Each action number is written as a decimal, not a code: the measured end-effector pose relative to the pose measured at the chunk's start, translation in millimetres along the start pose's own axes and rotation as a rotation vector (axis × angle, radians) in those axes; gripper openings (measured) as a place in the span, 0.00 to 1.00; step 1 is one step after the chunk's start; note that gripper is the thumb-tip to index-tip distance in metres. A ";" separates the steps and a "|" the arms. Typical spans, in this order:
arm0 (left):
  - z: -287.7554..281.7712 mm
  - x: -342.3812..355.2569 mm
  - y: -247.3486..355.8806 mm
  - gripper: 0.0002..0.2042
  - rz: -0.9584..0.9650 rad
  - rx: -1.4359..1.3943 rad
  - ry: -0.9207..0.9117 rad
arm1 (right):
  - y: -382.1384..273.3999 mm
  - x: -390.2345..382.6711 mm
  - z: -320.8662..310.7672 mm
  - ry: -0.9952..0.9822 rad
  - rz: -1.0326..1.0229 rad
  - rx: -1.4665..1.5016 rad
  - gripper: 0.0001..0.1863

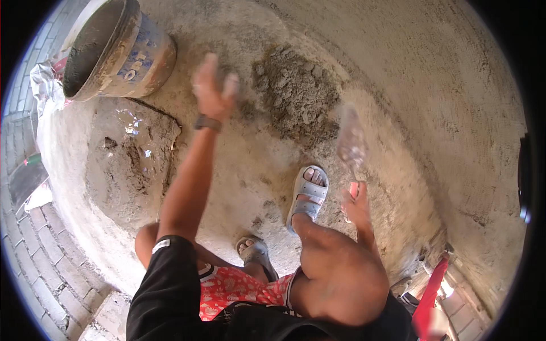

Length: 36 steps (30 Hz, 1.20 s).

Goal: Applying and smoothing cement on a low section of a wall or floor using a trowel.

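Note:
My right hand point(357, 206) grips the red handle of a trowel point(351, 139), its blade pointing away from me and smeared by motion. The blade is at the right edge of a heap of grey, crumbly mortar point(298, 94) on the floor. My left hand point(214, 91), with a dark band at the wrist, is stretched out over the floor with nothing in it. Its fingers are apart and slightly blurred. It lies between the mortar heap and a mortar-stained bucket point(139, 65) tipped at the far left.
A mortar-smeared board point(131, 153) lies below the bucket. A plastered wall point(455, 96) curves along the right. Grey paving bricks point(48, 250) run along the left. My sandalled feet stand near the middle. A red cloth-like item point(429, 295) is at the lower right.

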<state>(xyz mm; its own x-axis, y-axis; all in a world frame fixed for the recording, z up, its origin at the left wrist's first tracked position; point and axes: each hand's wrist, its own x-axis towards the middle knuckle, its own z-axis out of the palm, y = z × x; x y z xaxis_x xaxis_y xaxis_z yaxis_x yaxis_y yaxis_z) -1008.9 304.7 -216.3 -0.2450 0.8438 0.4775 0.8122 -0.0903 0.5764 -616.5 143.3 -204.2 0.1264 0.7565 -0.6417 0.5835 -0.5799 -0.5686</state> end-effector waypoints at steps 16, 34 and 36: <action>164.6 -47.0 37.8 0.33 -0.351 -0.012 -0.236 | -94.2 139.6 76.8 -0.162 -0.141 -0.217 0.23; 29.2 7.1 98.9 0.28 -0.573 -0.056 0.055 | -241.8 7.5 32.2 -0.366 -0.243 0.012 0.14; -9.1 35.6 99.2 0.28 -0.588 -0.063 0.104 | -283.3 -12.9 26.9 -0.405 -0.365 -0.054 0.16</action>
<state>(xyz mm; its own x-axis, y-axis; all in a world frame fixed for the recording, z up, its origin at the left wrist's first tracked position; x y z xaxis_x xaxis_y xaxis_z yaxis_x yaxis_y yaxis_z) -941.9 321.0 -136.1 -0.6969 0.7057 0.1275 0.4927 0.3420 0.8002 -805.0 289.7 -48.7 -0.4051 0.7223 -0.5605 0.5732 -0.2770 -0.7712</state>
